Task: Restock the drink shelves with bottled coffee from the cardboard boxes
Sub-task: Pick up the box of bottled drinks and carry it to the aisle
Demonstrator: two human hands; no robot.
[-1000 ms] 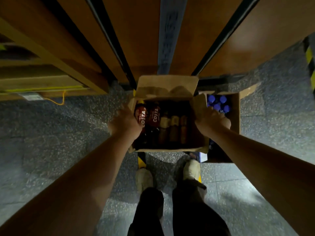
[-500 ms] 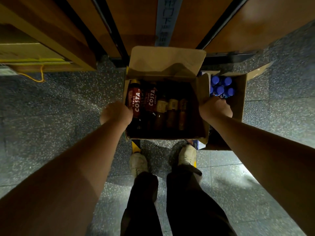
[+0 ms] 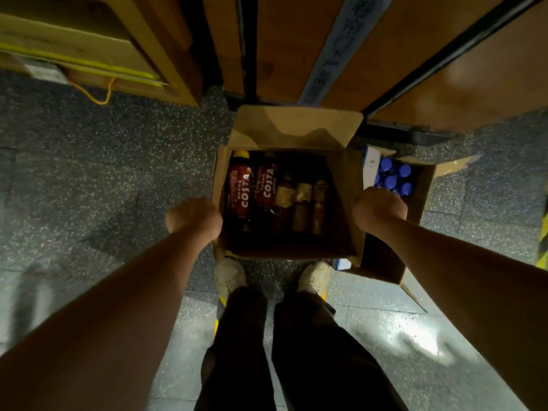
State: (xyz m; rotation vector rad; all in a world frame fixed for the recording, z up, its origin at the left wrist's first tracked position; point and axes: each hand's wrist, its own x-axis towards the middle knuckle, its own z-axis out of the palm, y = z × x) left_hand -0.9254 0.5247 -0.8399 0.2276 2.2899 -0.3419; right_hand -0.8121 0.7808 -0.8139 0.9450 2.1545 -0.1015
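Observation:
An open cardboard box (image 3: pixel 296 129) hangs in front of me above my feet. Inside lie several coffee bottles on their sides, two with red Costa labels (image 3: pixel 240 188) at the left and several brown ones (image 3: pixel 301 206) beside them. My left hand (image 3: pixel 194 216) grips the box's left wall and my right hand (image 3: pixel 376 207) grips its right wall, fingers curled under or round the edges. Both arms stretch forward and down.
A second open cardboard box (image 3: pixel 421 197) with several blue-capped bottles (image 3: pixel 394 176) stands on the floor at the right. Brown wooden panels with black rails (image 3: pixel 246 46) rise ahead. A low wooden unit with a yellow cord (image 3: pixel 98 96) sits at the upper left. Speckled grey floor surrounds.
The box with both hands on it has shifted slightly nearer and lower in view. The wooden panels ahead have slid up out of view, and more floor shows.

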